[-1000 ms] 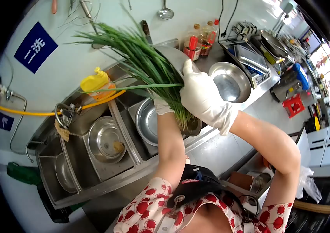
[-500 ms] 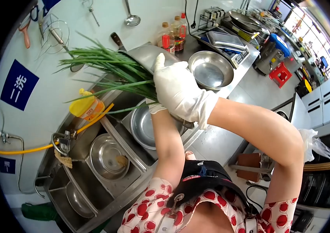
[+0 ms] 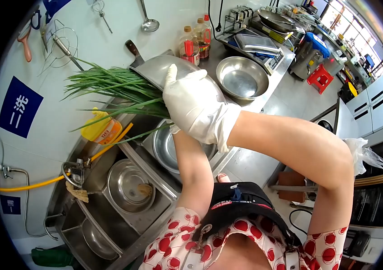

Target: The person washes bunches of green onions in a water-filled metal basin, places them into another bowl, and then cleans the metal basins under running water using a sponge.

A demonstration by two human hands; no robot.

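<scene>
My right hand (image 3: 196, 101), in a white glove, is closed around the stalk end of a bunch of scallions (image 3: 110, 85). Their long green leaves fan out to the left over the sink, and a few droop lower. One digit of this hand points up against a curved steel piece (image 3: 155, 67), whose kind I cannot make out. My left hand (image 3: 174, 128), gloved too, lies underneath and is almost wholly covered by the right. Its fingers do not show. A knife (image 3: 132, 47) with a brown handle rests behind the steel piece.
Below the hands, the sink (image 3: 148, 166) holds several steel basins (image 3: 130, 184). A yellow bottle (image 3: 99, 128) stands by a yellow hose (image 3: 43, 183) along the wall. To the right are a steel bowl (image 3: 242, 77), sauce bottles (image 3: 189, 47) and a scale (image 3: 272, 60).
My right hand has shifted a little left with the scallions, and their leaves have dipped slightly. Less of my left glove shows. The view has turned slightly.
</scene>
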